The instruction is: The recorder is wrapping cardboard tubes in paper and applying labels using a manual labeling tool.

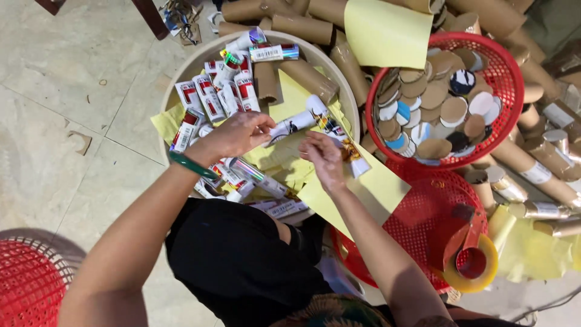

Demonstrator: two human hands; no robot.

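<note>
Two hands met mid-frame: I saw my left hand (239, 134) and right hand (324, 158) pinching a glossy wrapped tube (302, 121) above the round beige basin (181, 79); cardboard discs filled the red mesh basket (505, 79).

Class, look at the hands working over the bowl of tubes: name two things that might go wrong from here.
1. The wrapped tube is held only by the fingertips of the left hand and right hand; it may slip into the crowded bowl.
2. The yellow sheet hangs over the bowl's rim under the right hand, so it could slide off or crease.
</note>
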